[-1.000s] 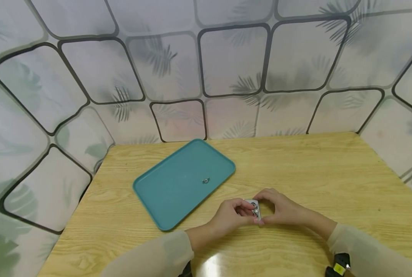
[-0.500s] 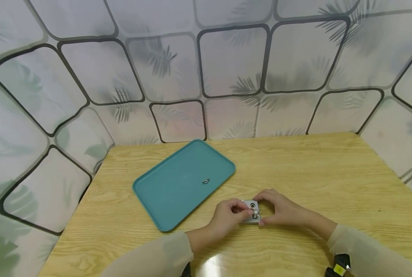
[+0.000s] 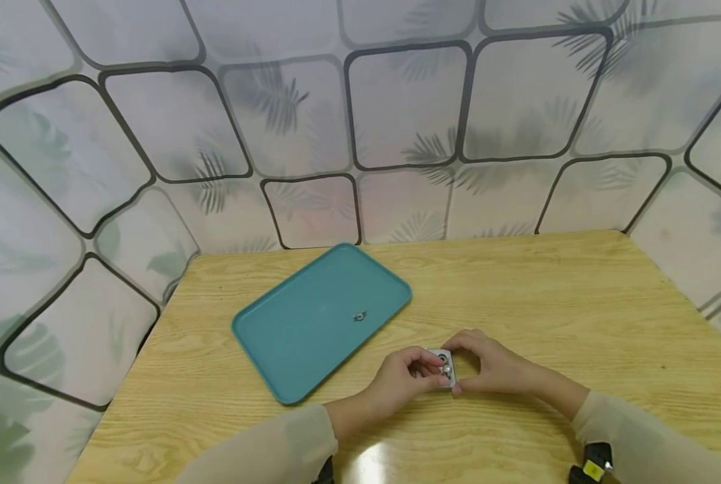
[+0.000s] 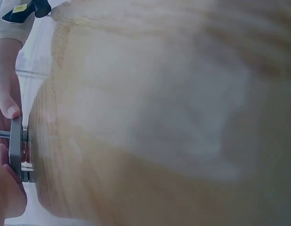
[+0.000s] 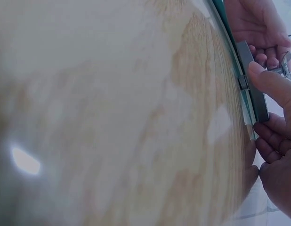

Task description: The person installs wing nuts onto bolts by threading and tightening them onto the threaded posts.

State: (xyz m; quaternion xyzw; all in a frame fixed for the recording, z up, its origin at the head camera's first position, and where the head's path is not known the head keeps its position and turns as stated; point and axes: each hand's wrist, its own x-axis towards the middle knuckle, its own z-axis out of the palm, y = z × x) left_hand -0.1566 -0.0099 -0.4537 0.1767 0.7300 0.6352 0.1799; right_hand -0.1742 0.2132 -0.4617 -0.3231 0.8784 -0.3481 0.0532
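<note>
In the head view my right hand (image 3: 496, 363) grips a small grey metal plate (image 5: 259, 101) by its edge, thumb near and fingers far. A threaded bolt (image 4: 2, 134) passes through the plate, its head on the underside. My left hand (image 3: 393, 380) reaches over the plate from the left. Its thumb and index finger pinch a shiny wing nut (image 5: 288, 57) on the bolt, mostly covered by the fingertips in the head view. Another bolt head (image 4: 27, 176) shows lower under the plate in the left wrist view.
A teal tray (image 3: 294, 336) lies at an angle on the wooden table (image 3: 548, 296), left of the hands. One loose wing nut (image 3: 360, 316) sits in it. A patterned curtain (image 3: 409, 107) hangs behind the table and along both sides.
My left thumb and index finger closed together at the bolt half a second ago, then spread back around it. The right hand and the plate have kept their place.
</note>
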